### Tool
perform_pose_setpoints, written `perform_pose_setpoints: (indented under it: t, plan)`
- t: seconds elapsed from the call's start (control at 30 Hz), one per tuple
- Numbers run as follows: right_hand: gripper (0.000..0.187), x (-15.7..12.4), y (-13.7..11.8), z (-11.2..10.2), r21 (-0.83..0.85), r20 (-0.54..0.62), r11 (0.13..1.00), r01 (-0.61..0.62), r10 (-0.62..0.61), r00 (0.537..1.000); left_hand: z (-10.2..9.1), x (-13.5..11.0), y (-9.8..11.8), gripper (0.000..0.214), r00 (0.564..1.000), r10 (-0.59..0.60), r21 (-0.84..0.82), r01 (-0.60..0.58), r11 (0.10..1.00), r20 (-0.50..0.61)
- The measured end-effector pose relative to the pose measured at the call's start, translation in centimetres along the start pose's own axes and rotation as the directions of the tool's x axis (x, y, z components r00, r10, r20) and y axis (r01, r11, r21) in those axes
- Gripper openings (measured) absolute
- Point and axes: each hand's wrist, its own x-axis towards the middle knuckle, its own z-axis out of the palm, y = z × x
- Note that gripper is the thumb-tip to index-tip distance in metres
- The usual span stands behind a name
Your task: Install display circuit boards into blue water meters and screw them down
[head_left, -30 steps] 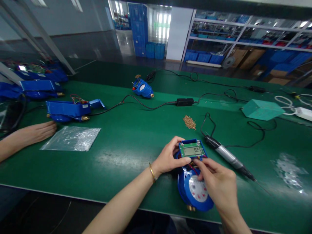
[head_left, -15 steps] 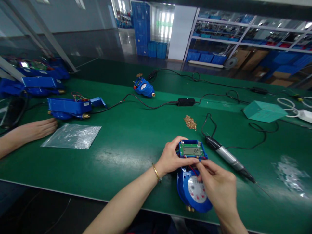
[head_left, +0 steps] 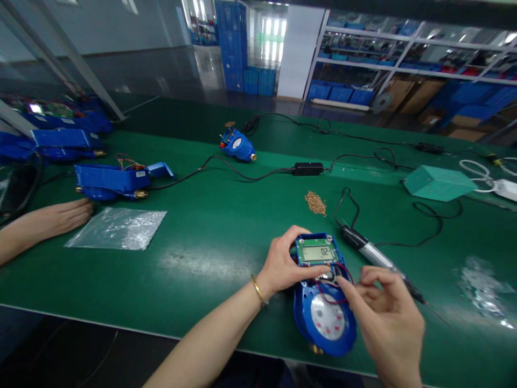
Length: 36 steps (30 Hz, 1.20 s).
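Gripping the blue meter [head_left: 323, 318] by its upper box, the left hand [head_left: 285, 264] rests near the front edge of the glossy green worktop [head_left: 226, 231]. The right hand [head_left: 383, 312] has its thumb at the wires [head_left: 350, 274] below the display [head_left: 317, 253], fingers loosely curled; whether it pinches anything, I cannot tell. Just beyond lies a power screwdriver [head_left: 377, 256], and to the right sit what seem to be clear plastic bits [head_left: 484, 291], blurred by glare. Leftward, a co-worker's hand [head_left: 70, 215] lies beside a clear bag [head_left: 117, 229]. Farther back are a pile of brass screws [head_left: 315, 203] and another meter [head_left: 238, 146]. Across the room, shiny grey floor [head_left: 169, 67] leads to stacked blue crates [head_left: 232, 46], a white pillar [head_left: 301, 48] and loaded shelves [head_left: 393, 70].
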Motion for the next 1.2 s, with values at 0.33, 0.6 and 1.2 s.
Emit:
perform_pose_setpoints:
  t: [0.33, 0.6, 1.2]
  plan:
    - [0.033, 4.6, -1.5, -2.7, -0.076, 0.51, 0.976, -0.206, 0.216, 0.833, -0.8, 0.4, 0.7, 0.055, 0.965, 0.259, 0.142, -0.262, 0.955, 0.041]
    - [0.033, 8.1, -2.8, -2.6, -0.124, 0.656, 0.982, -0.14, 0.187, 0.731, -1.1, 0.6, 0.5, 0.057, 0.961, 0.269, 0.131, -0.276, 0.952, 0.066]
    - [0.04, 9.3, 0.3, -1.9, -0.082, 0.736, 0.976, -0.201, 0.195, 0.648, -0.7, 0.5, 0.3, 0.053, 0.999, 0.011, -0.127, -0.007, 0.992, 0.033]
